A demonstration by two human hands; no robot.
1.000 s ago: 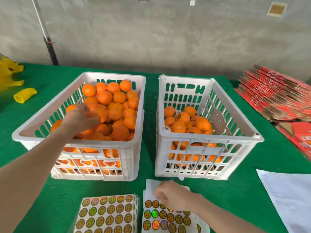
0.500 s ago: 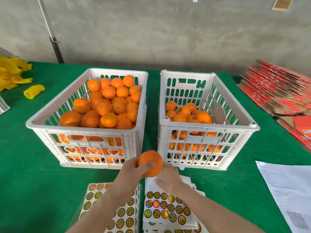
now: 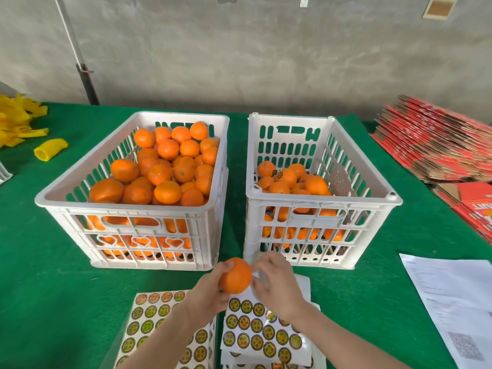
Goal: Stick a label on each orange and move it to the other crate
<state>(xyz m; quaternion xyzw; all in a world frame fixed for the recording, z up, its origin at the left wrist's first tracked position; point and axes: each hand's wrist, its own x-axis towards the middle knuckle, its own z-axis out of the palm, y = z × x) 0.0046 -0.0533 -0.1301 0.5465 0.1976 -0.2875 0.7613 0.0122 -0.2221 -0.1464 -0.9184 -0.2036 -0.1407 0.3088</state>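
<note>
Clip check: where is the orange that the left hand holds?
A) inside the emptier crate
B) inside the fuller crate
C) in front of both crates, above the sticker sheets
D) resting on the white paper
C: the left hand grips the orange in the air over the sticker sheets, with the right hand at its side.

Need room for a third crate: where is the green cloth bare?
Widest bare green cloth lies between the full white plastic crate, yellow foam net sleeve and round-sticker sheets. A smaller patch sits between the half-filled white crate, red flat cartons and white printed paper. Front centre is crowded: sheets, left hand, right hand, held orange.
</note>
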